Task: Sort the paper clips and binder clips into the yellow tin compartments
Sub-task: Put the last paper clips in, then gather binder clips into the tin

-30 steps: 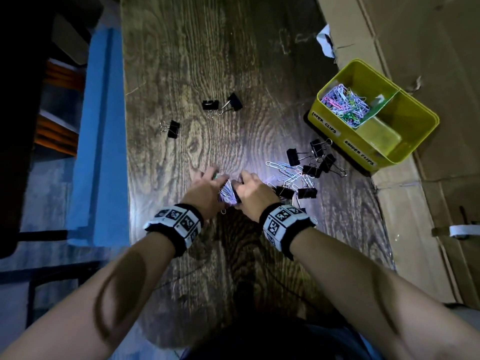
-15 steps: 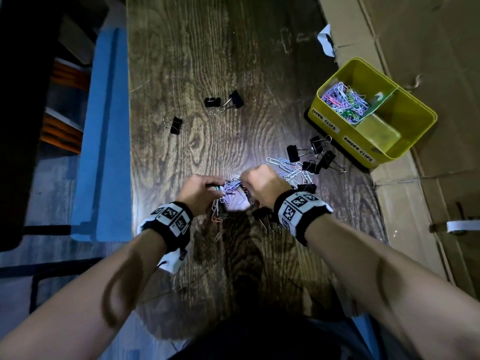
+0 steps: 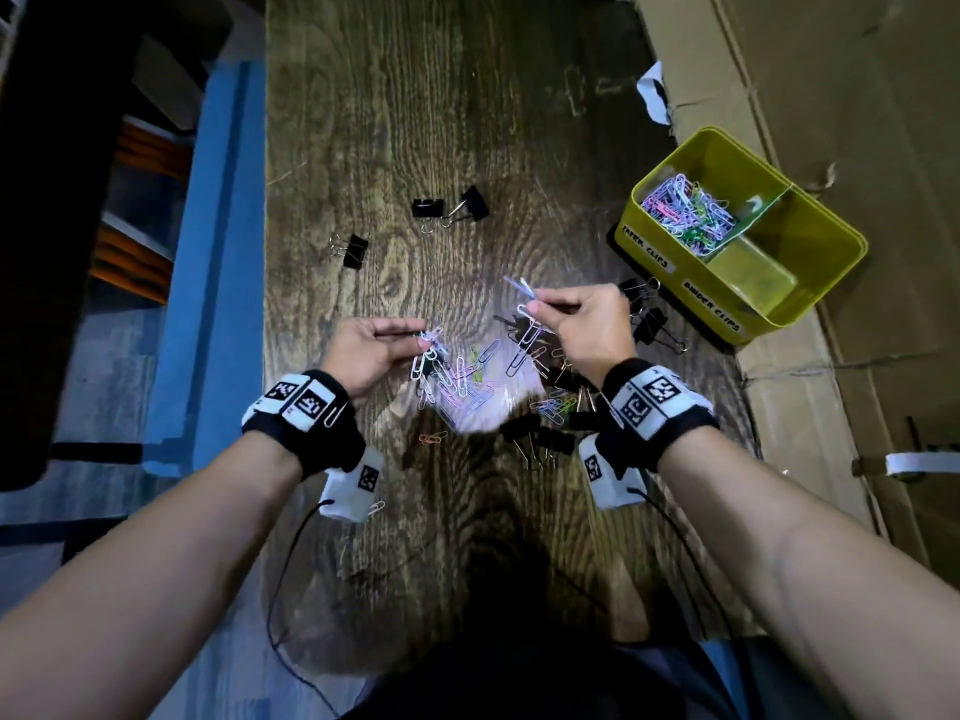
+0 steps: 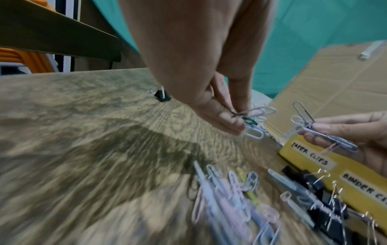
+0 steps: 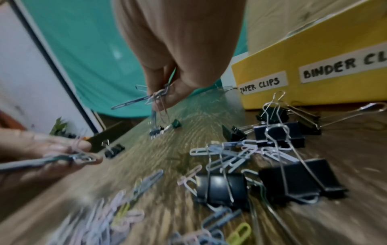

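Motion blur smears the loose paper clips nearest both wrist cameras.

Yellow tin, black binder clips, pastel paper clips.

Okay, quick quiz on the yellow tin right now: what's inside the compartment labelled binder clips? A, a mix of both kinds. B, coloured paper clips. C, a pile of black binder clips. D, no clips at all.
D: in the head view the binder clips compartment of the yellow tin shows only its bare floor, while the coloured paper clips all lie on the other side of the divider.
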